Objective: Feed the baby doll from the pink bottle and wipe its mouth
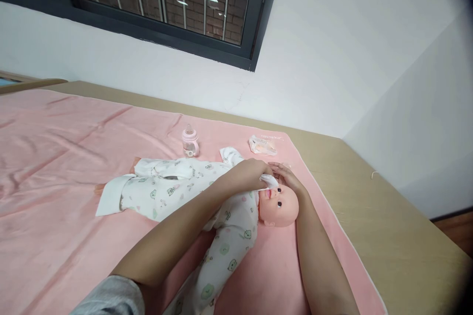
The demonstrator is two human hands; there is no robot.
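Note:
A baby doll (280, 214) lies on its back on a pink blanket, its head toward the right, dressed in a white suit (162, 199) with small green animal prints. My left hand (254, 171) reaches across the doll's chest, its fingers closed on a white tissue (269, 180). The tissue touches the doll's face beside the mouth. Around the top and far side of the head rests my right hand (288, 178), fingers stretched out and nothing seen in them. Part of the doll's far cheek is hidden behind the tissue and hands.
A pink baby bottle (190, 142) stands upright beyond the doll's legs. Near the blanket's far right corner lies a clear plastic packet (262, 145). The pink blanket (66, 157) covers much of a wooden surface (354, 192). A white wall and a barred window (207, 0) are behind.

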